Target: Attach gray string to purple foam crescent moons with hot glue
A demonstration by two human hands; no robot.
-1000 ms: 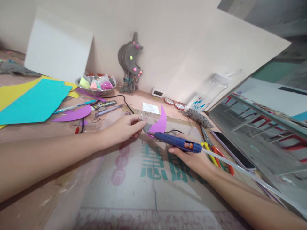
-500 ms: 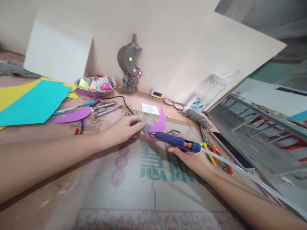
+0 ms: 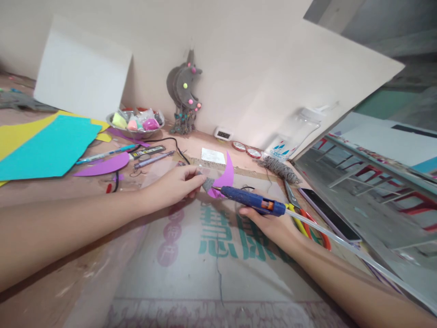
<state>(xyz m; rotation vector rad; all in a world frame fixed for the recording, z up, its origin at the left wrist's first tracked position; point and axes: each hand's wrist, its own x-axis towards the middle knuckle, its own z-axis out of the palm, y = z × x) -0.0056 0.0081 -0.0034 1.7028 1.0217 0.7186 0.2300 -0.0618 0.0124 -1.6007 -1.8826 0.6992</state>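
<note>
Between the thumb and fingers of my left hand (image 3: 182, 183) is a purple paper crescent (image 3: 226, 175), its lower end wrapped in grey yarn (image 3: 207, 184). My right hand (image 3: 268, 218) is closed round a blue hot glue gun (image 3: 251, 199), with a long clear glue stick (image 3: 327, 231) running out of its back. The metal nozzle touches or nearly touches the edge of the yarn wrapping; I cannot tell which. Some of the crescent's lower part is hidden behind the nozzle and my left fingers. Below both hands lies a printed cardboard sheet (image 3: 170, 278).
Right of my hands lie scissors (image 3: 303, 218), a phone (image 3: 329, 214) and a grey yarn bundle (image 3: 280, 169), with a clear bottle (image 3: 295, 132) behind. A bowl of clay packets (image 3: 136, 132), pens and coloured sheets (image 3: 51, 148) are at left. A moon ornament (image 3: 186, 89) hangs on the wall.
The crescent has tilted slightly and shifted a little to the left, and the glue gun's nozzle has moved up very slightly along the yarn. Both hands keep their hold.
</note>
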